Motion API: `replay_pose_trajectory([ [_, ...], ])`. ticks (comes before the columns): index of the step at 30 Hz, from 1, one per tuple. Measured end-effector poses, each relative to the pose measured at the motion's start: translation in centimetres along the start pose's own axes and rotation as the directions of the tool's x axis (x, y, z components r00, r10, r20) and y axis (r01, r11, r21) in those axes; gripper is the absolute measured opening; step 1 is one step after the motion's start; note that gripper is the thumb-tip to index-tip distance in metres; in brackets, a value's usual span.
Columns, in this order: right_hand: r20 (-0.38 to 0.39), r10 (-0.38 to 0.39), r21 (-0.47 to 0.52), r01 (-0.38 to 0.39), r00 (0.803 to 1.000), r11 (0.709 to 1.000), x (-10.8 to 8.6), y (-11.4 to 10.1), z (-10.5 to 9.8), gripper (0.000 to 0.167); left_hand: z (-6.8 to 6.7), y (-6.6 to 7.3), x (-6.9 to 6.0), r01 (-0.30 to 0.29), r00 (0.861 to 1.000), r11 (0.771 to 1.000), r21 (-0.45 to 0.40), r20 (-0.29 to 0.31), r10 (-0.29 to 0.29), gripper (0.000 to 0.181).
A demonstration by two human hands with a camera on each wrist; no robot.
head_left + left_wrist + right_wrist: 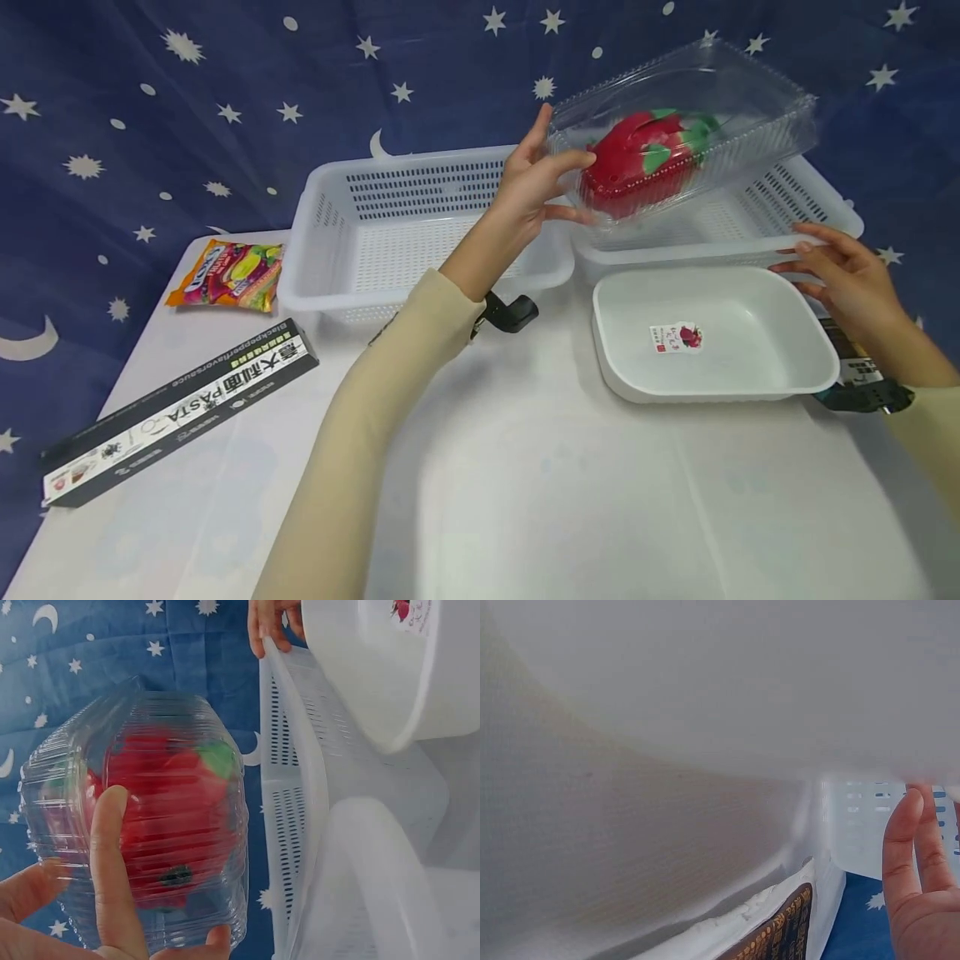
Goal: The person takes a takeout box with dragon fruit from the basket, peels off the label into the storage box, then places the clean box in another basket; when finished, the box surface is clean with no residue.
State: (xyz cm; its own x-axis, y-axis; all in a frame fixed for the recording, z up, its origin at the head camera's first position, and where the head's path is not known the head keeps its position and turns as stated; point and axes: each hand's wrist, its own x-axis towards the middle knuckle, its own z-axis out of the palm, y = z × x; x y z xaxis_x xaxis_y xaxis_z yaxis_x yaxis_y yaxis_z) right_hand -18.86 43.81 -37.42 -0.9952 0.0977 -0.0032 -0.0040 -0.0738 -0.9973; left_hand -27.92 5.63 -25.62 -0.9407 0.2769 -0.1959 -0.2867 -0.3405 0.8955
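Observation:
My left hand (pixel 528 179) grips one end of a clear plastic box (pixel 757 108), raised and tilted above the right-hand basket. Inside the box shows a red dragon fruit (pixel 637 162) with green scale tips; the left wrist view shows the fruit (pixel 176 817) through the ribbed plastic, thumb and fingers round the box's end. My right hand (pixel 851 279) is at the front right corner of the basket (pixel 750 250), beside a white tub (pixel 720 333) bearing a fruit sticker. Its fingers look relaxed in the right wrist view, though some fingertips are hidden.
Another white slotted basket (pixel 427 292) stands left of centre. Farther left lie an orange candy bag (pixel 232 275) and a long black pasta box (pixel 180 412). A dark printed package (pixel 855 358) is partly hidden behind the tub. A starry blue cloth (pixel 247 75) hangs behind the white table (pixel 562 500).

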Motion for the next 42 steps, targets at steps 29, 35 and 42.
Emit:
replay_pose_trajectory([
  [29, 0.001, -0.040, -0.009, 0.040, 0.999, 0.999, 0.0, -0.1, 0.1, 0.044, 4.7, -4.6, 5.7, 0.045, 0.996, 0.982, 0.186, -0.078, -0.031, 0.087],
  [35, -0.023, -0.002, -0.065, 0.000, 1.000, 0.998, 0.0, 0.0, 0.4, 0.047, 4.3, -5.6, 6.2, 0.062, 0.993, 0.953, 0.296, -0.115, -0.029, 0.084],
  [42, -0.001, -0.055, -0.015, 0.055, 0.998, 0.998, -0.1, 0.0, 0.3, 0.044, 5.1, -6.0, 7.0, 0.052, 0.994, 0.867, 0.495, -0.108, 0.002, 0.083],
])
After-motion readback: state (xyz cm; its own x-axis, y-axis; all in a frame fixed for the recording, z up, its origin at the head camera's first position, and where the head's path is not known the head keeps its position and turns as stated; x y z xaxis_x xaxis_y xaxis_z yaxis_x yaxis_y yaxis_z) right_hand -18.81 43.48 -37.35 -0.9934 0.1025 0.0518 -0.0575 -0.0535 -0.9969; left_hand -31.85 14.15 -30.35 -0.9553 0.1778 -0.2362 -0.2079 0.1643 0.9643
